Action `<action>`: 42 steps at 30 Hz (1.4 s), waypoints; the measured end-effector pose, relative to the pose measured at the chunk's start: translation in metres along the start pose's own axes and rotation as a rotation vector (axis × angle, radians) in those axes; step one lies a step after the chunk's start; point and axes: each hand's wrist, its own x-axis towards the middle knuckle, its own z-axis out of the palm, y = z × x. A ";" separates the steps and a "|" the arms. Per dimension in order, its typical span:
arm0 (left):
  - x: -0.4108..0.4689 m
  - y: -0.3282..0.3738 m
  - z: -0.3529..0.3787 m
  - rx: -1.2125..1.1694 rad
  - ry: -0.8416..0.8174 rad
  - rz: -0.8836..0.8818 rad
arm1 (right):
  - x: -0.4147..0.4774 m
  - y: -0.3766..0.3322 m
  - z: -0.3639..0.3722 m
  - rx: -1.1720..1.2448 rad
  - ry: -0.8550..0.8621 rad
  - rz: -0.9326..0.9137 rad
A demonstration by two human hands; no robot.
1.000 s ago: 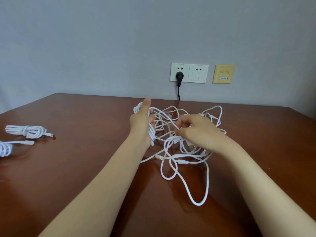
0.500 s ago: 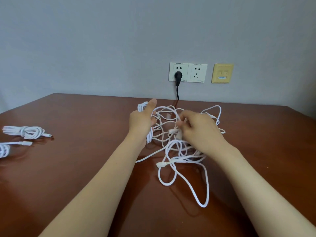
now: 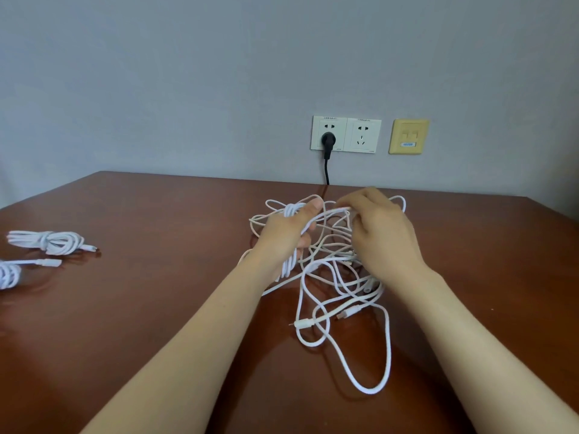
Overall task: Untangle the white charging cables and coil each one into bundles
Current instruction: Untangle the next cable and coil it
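A tangle of white charging cables point(image 3: 341, 296) lies on the brown table point(image 3: 156, 308), right of centre, with a long loop trailing toward me. My left hand point(image 3: 282, 236) is raised over the tangle, with several turns of white cable wound around its palm and fingers. My right hand point(image 3: 379, 233) pinches a strand of the same cable near my left fingertips, drawn taut between the two hands. Two coiled cable bundles rest at the far left: one bundle point(image 3: 47, 242) farther back, the other bundle point(image 3: 9, 274) cut by the frame edge.
A black plug point(image 3: 328, 142) sits in a white wall socket point(image 3: 346, 134), and its cord drops behind the table's far edge. A yellow wall plate point(image 3: 409, 136) is beside it. The table's right corner slopes away at the far right.
My right hand has lifted from the tangle up to my left fingertips, carrying a strand over the left hand. The loose ends on the table have shifted slightly.
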 end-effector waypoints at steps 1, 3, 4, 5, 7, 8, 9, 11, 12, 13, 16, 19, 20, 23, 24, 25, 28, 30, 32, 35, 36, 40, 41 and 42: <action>-0.001 -0.001 0.003 0.017 -0.036 0.018 | -0.002 -0.005 0.000 0.068 -0.003 -0.016; 0.000 -0.003 0.009 0.055 -0.064 0.067 | -0.003 -0.014 -0.001 0.217 -0.051 0.008; 0.001 -0.004 0.011 0.075 -0.055 0.093 | -0.003 -0.017 -0.003 0.289 -0.058 0.043; 0.002 -0.004 0.014 0.091 -0.044 0.110 | -0.002 -0.018 -0.004 0.349 -0.058 0.078; 0.004 -0.003 0.019 0.070 -0.045 0.101 | -0.001 -0.019 -0.005 0.359 -0.087 0.097; 0.004 -0.001 0.022 0.019 -0.048 0.068 | -0.001 -0.018 -0.005 0.284 -0.099 0.069; 0.003 0.002 0.025 -0.049 -0.058 0.023 | -0.001 -0.017 -0.003 0.191 -0.106 0.022; -0.001 0.006 0.031 -0.160 -0.109 -0.027 | -0.002 -0.016 0.000 0.084 -0.081 -0.052; -0.002 0.007 0.033 -0.198 -0.156 -0.025 | -0.002 -0.016 0.000 0.066 -0.050 -0.071; -0.002 0.006 0.033 -0.220 -0.211 -0.019 | -0.002 -0.015 0.001 0.054 -0.007 -0.086; -0.010 0.008 0.031 -0.199 -0.304 0.031 | -0.003 -0.015 0.001 0.086 0.065 -0.053; -0.014 0.004 0.030 -0.200 -0.303 0.039 | 0.002 -0.013 0.003 0.178 -0.049 0.102; -0.013 0.002 0.031 -0.191 -0.290 0.035 | 0.003 -0.013 0.003 0.194 -0.090 0.168; -0.005 -0.005 0.034 -0.107 -0.238 0.050 | 0.002 -0.014 0.005 0.214 -0.088 0.219; -0.004 -0.007 0.035 -0.091 -0.233 0.066 | 0.001 -0.015 0.006 0.222 -0.061 0.205; 0.000 -0.010 0.038 -0.085 -0.227 0.082 | 0.001 -0.017 0.006 0.243 -0.029 0.196; -0.003 -0.006 0.040 -0.173 -0.299 0.069 | 0.004 -0.015 0.005 0.377 0.049 0.229; -0.010 0.003 0.034 -0.256 -0.417 0.040 | 0.005 -0.013 0.004 0.522 0.076 0.248; -0.012 0.007 0.018 -0.318 -0.601 0.015 | 0.005 -0.012 0.003 0.642 0.110 0.259; -0.015 0.015 -0.009 -0.415 -0.903 -0.067 | 0.007 -0.013 -0.004 0.799 0.200 0.292; -0.016 0.016 -0.015 -0.425 -0.971 -0.078 | 0.009 -0.013 -0.006 0.834 0.229 0.290; -0.019 0.009 -0.011 -0.344 -0.979 -0.077 | 0.008 -0.013 -0.013 0.756 0.275 0.226; -0.021 0.009 -0.007 -0.347 -0.981 -0.096 | 0.008 -0.013 -0.013 0.714 0.284 0.211; -0.024 0.009 -0.004 -0.357 -0.980 -0.121 | 0.007 -0.013 -0.012 0.663 0.297 0.204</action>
